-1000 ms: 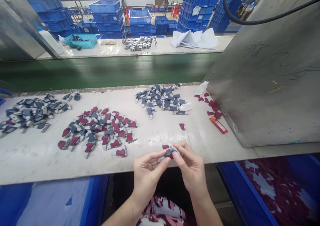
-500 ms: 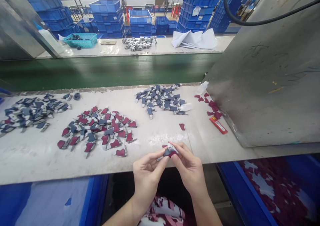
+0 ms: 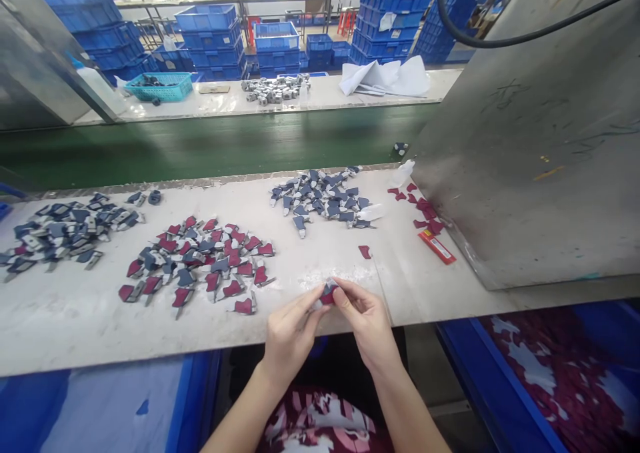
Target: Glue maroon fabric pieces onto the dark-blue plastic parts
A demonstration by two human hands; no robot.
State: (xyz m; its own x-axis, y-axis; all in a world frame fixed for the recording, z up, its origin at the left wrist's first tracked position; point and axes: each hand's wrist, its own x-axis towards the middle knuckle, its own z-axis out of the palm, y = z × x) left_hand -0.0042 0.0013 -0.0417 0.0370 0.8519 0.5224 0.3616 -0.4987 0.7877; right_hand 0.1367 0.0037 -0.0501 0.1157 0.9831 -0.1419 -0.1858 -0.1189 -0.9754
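Observation:
Both hands meet over the table's front edge around one small grey and dark red part [image 3: 328, 293]. My left hand [image 3: 290, 329] pinches its left end. On its right side, my right hand [image 3: 367, 319] grips it, with the thumb against the red face. To the left lies a pile of grey parts with dark red patches [image 3: 215, 256]. Behind the hands is a heap of blue-grey and white parts [image 3: 320, 196]. A single dark red piece [image 3: 365, 251] lies just beyond my right hand.
More grey parts [image 3: 70, 229] lie at the far left. Red pieces [image 3: 427, 209] and a red packet [image 3: 437, 247] lie beside a metal panel [image 3: 540, 146] on the right. A green belt [image 3: 225, 143] runs behind the table [image 3: 90, 333]. Blue bins [image 3: 480, 366] stand below.
The held part has been turned and moved slightly up and left, now showing more of its red face. A dark part has appeared on the green belt near the metal panel.

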